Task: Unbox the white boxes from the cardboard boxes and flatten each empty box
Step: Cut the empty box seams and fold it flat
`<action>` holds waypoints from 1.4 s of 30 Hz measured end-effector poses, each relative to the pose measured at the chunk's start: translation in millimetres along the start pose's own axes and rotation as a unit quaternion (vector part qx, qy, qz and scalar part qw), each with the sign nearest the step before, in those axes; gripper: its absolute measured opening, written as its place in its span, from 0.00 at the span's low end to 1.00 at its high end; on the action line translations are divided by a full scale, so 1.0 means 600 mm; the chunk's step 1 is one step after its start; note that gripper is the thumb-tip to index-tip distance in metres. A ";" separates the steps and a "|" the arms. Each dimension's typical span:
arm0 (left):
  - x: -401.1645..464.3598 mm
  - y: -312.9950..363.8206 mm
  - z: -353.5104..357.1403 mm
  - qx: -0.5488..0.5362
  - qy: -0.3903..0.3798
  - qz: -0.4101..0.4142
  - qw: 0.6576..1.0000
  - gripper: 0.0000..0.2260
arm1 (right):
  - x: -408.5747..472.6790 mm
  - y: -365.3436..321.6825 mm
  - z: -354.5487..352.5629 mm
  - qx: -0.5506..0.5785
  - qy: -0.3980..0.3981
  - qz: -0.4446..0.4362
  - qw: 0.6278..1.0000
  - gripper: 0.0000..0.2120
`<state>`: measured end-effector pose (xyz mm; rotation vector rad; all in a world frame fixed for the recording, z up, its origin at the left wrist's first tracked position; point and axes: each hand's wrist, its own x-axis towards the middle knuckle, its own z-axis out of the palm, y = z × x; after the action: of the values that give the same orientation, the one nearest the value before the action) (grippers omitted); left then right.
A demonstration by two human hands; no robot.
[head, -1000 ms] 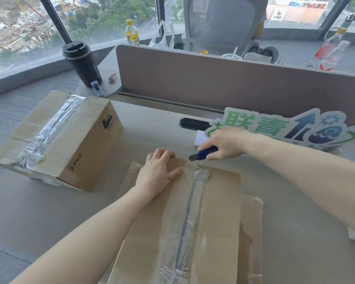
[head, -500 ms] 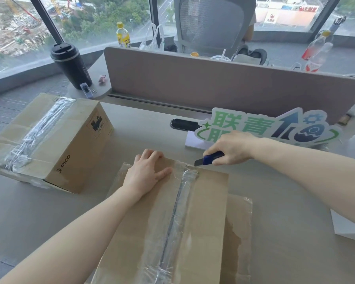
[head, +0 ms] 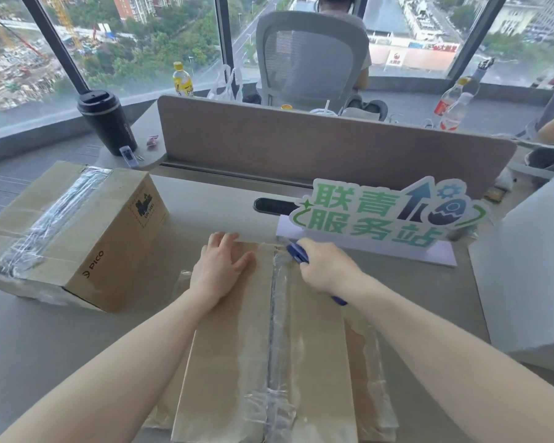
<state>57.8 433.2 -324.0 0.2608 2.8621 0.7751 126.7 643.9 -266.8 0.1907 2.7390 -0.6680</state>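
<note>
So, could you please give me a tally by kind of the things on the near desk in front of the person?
Cardboard boxes: 2, the taped one under the hands and the PICO one.
Blue cutters: 1, in the right hand.
Green signs: 1.
Black tumblers: 1.
Total: 5.

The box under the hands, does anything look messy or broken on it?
A bit messy, not broken. The near cardboard box has wrinkled clear tape along its middle seam and scuffed, torn-looking paper on its right side. The right hand holds a blue cutter at the tape's far end; the left hand presses flat.
</note>
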 end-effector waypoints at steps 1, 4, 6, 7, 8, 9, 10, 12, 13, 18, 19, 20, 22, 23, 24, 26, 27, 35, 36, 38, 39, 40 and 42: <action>-0.004 -0.002 -0.003 -0.013 0.003 0.009 1.000 0.24 | -0.007 -0.009 0.019 0.023 0.015 0.008 1.000 0.05; -0.026 -0.016 -0.016 -0.002 -0.003 0.052 0.999 0.24 | -0.024 -0.032 0.058 0.100 0.040 0.052 0.993 0.10; -0.047 -0.027 -0.027 0.017 -0.028 0.070 0.997 0.26 | -0.032 -0.050 0.070 0.113 0.049 0.076 0.989 0.23; -0.058 -0.034 -0.032 0.028 -0.046 0.077 0.996 0.26 | -0.034 -0.058 0.073 0.109 0.056 0.086 0.989 0.25; -0.071 -0.042 -0.037 0.038 -0.065 0.086 0.994 0.27 | -0.036 -0.071 0.073 0.104 0.067 0.095 0.988 0.23; -0.083 -0.050 -0.041 0.048 -0.081 0.099 0.991 0.28 | -0.039 -0.084 0.071 0.099 0.076 0.105 0.987 0.19; -0.094 -0.058 -0.043 0.059 -0.094 0.117 0.987 0.29 | -0.042 -0.096 0.070 0.087 0.085 0.119 0.985 0.14; -0.108 -0.072 -0.038 0.081 -0.116 0.148 0.979 0.32 | -0.047 -0.119 0.067 0.057 0.091 0.147 0.983 0.09; -0.113 -0.078 -0.033 0.084 -0.127 0.156 0.976 0.35 | -0.048 -0.128 0.067 0.048 0.087 0.158 0.982 0.09; -0.122 -0.088 -0.012 0.051 -0.123 0.157 0.978 0.38 | -0.042 -0.148 0.072 0.027 0.088 0.181 0.979 0.24; -0.123 -0.088 -0.009 0.055 -0.114 0.158 0.979 0.38 | -0.043 -0.151 0.076 0.032 0.089 0.191 0.977 0.26; -0.124 -0.088 -0.008 0.062 -0.107 0.159 0.979 0.38 | -0.046 -0.156 0.080 0.042 0.090 0.200 0.975 0.26; -0.126 -0.089 -0.005 0.075 -0.099 0.161 0.979 0.37 | -0.059 -0.161 0.089 0.045 0.083 0.214 0.972 0.27; -0.126 -0.090 -0.004 0.080 -0.095 0.162 0.979 0.37 | -0.068 -0.163 0.093 0.041 0.073 0.221 0.972 0.29; -0.125 -0.090 -0.003 0.085 -0.091 0.162 0.979 0.37 | -0.080 -0.165 0.097 0.039 0.063 0.226 0.971 0.31; -0.121 -0.091 -0.001 0.090 -0.089 0.160 0.979 0.37 | -0.106 -0.166 0.104 0.041 0.048 0.228 0.972 0.32; -0.121 -0.091 0.001 0.092 -0.090 0.160 0.979 0.37 | -0.119 -0.167 0.108 0.045 0.043 0.227 0.972 0.32; -0.125 -0.089 0.000 0.104 -0.080 0.162 0.978 0.37 | -0.222 -0.173 0.131 0.080 0.021 0.227 0.970 0.31; -0.125 -0.089 0.000 0.106 -0.079 0.162 0.978 0.37 | -0.236 -0.173 0.136 0.085 0.017 0.228 0.970 0.32; -0.124 -0.089 0.001 0.111 -0.079 0.160 0.978 0.37 | -0.262 -0.173 0.145 0.084 0.004 0.226 0.970 0.33; -0.124 -0.089 0.001 0.113 -0.078 0.159 0.978 0.37 | -0.274 -0.173 0.149 0.084 0.000 0.226 0.971 0.33; -0.124 -0.088 0.001 0.115 -0.077 0.158 0.978 0.37 | -0.286 -0.173 0.153 0.085 -0.003 0.225 0.971 0.32; -0.125 -0.086 0.001 0.118 -0.075 0.157 0.978 0.37 | -0.308 -0.173 0.160 0.093 -0.005 0.227 0.969 0.30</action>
<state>124.4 373.7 -342.7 0.7834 2.7979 0.4342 306.0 497.5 -241.6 0.8228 2.4829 -0.7815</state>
